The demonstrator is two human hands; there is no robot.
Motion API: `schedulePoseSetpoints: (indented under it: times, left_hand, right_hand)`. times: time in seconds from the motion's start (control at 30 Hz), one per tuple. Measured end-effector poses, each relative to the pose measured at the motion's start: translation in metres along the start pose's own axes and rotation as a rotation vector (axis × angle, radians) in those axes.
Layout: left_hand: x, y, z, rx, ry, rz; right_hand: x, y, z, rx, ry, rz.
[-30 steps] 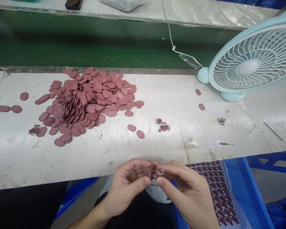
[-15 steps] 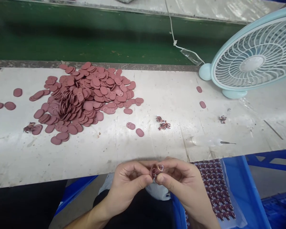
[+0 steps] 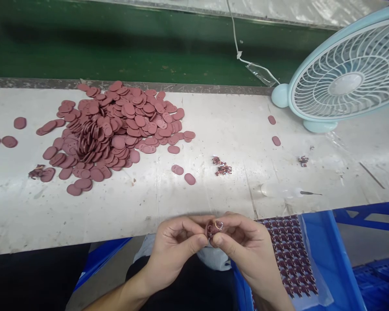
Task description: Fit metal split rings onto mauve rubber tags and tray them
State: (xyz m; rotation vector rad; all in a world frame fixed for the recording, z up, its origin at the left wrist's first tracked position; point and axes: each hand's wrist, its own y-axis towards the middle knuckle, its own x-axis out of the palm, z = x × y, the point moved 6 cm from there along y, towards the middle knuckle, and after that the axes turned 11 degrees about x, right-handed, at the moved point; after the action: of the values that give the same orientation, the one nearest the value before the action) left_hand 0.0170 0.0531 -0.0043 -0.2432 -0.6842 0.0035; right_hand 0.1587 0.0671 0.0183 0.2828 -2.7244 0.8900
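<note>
My left hand (image 3: 178,250) and my right hand (image 3: 246,246) meet in front of the bench's near edge. Fingertips of both pinch a small dark red piece (image 3: 212,230) with a light ring-like bit on its right side. The left fingers hold its flat, disc-like side, and the right thumb and fingers grip the other side. Fingers hide much of it. Beyond my hands, a large heap of flat reddish oval discs (image 3: 129,125) lies on the white bench (image 3: 181,203). Small dark red figures (image 3: 223,167) lie right of the heap.
A light blue fan (image 3: 345,84) stands at the back right, its cable running backward. A clear bottle with a thin dark tip (image 3: 282,190) lies near the right front. Below the bench, a blue crate (image 3: 340,259) holds rows of dark red pieces (image 3: 293,255).
The view has shifted slightly. Both hands keep their hold on the small piece, with only slight movement of the fingers.
</note>
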Motion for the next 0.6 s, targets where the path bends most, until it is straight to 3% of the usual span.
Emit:
schedulePoseSetpoints:
  times: [0.17,0.27,0.4,0.5,0.6]
  left_hand:
    - [-0.007,0.002,0.006,0.051,0.138,-0.027]
    - [-0.019,0.015,0.031,0.227,0.481,-0.072]
    - [-0.023,0.046,0.073,0.628,1.323,-0.137]
    - [-0.015,0.069,0.070,0.727,1.704,-0.376]
    - [-0.008,0.077,0.058,0.741,1.801,-0.502]
  right_hand:
    - [-0.005,-0.002,0.003,-0.022,0.040,-0.003]
    - [-0.030,-0.013,0.011,-0.046,0.048,0.098]
    - [-0.092,-0.048,0.031,-0.074,-0.051,0.328]
    - [-0.149,-0.084,0.055,-0.040,-0.123,0.543]
    - [-0.202,-0.123,0.078,-0.022,-0.174,0.766]
